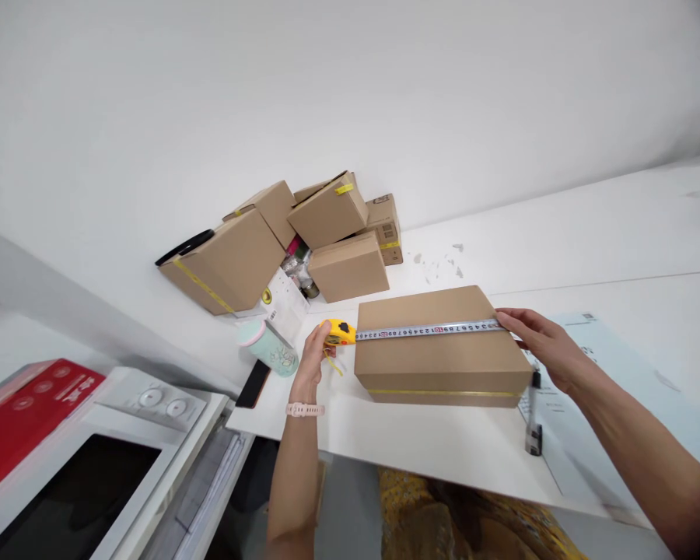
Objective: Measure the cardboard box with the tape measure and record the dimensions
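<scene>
A closed cardboard box (pixel 437 362) lies lengthwise on the white table, with yellow tape along its near side. My left hand (pixel 311 354) is closed around the yellow case of a tape measure (pixel 341 333), just off the box's left end. The silver blade stretches straight across the top of the box to its right edge. There my right hand (pixel 540 338) pinches the blade's end, its fingers at the box's corner. A pale band circles my left wrist.
Several cardboard boxes (pixel 347 268) are stacked against the wall. Left of my hand stand a mint tumbler (pixel 271 350) and a dark phone-like slab (pixel 253 384). A pen (pixel 533 416) and pale blue sheets (pixel 612 389) lie at right. A microwave (pixel 87 474) sits lower left.
</scene>
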Motion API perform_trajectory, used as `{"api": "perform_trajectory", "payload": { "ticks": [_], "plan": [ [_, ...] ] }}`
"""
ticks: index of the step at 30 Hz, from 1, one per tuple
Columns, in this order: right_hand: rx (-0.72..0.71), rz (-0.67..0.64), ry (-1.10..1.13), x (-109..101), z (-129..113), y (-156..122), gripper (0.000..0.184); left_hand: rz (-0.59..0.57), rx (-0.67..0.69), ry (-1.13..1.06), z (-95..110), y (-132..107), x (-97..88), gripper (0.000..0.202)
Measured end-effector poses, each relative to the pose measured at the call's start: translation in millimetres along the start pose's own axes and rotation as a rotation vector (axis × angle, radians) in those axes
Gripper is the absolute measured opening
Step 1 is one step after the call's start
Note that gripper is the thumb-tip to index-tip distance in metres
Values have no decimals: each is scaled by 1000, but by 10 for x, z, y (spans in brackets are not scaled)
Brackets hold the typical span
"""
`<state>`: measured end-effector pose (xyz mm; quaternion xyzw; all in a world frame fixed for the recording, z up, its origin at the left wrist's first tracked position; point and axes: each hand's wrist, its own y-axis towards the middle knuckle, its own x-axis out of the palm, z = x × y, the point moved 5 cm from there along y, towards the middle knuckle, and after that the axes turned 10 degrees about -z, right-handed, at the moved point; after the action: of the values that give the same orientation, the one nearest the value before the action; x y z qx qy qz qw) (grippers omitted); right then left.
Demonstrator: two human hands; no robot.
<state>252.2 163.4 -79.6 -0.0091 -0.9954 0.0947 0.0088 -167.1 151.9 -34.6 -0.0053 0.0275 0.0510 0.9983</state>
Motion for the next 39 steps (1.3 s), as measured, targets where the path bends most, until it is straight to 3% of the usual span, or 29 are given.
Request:
{"api": "perform_trajectory", "payload": {
  "ticks": [7, 39],
  "plan": [
    [36, -9, -13, 13, -1, -16, 39, -17, 32, 24, 41, -10, -26, 56],
    [39, -4, -22, 18, 23, -7, 38, -19, 20, 49, 2, 17, -50, 61]
  ]
}}
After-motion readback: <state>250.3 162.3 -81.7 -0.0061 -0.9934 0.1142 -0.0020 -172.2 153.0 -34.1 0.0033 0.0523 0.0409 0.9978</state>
